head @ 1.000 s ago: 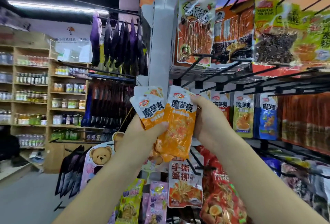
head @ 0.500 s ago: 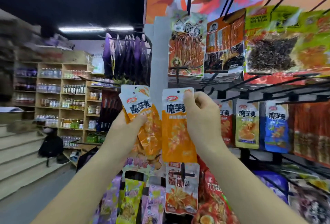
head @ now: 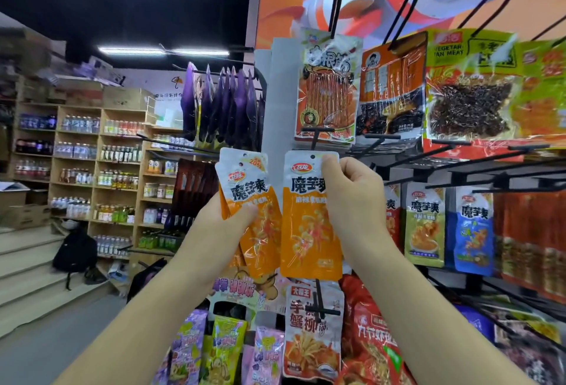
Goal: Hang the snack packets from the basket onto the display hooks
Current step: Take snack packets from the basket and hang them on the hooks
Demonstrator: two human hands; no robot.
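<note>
My right hand pinches the top right corner of a single orange snack packet, held upright, its punch hole just below a black display hook. My left hand grips a small fanned stack of the same orange packets by their lower half, just left of the single one. Both are raised in front of the white post of the hook rack. The basket is out of view.
Black hooks jut toward me across the rack, some bare, others carrying green, blue and red packets. Larger packets hang above, more packets below. Wooden shelves and steps lie to the left.
The right hand has pulled one packet away from the left hand's stack and lifted it higher, toward the hook row. The view has tilted upward.
</note>
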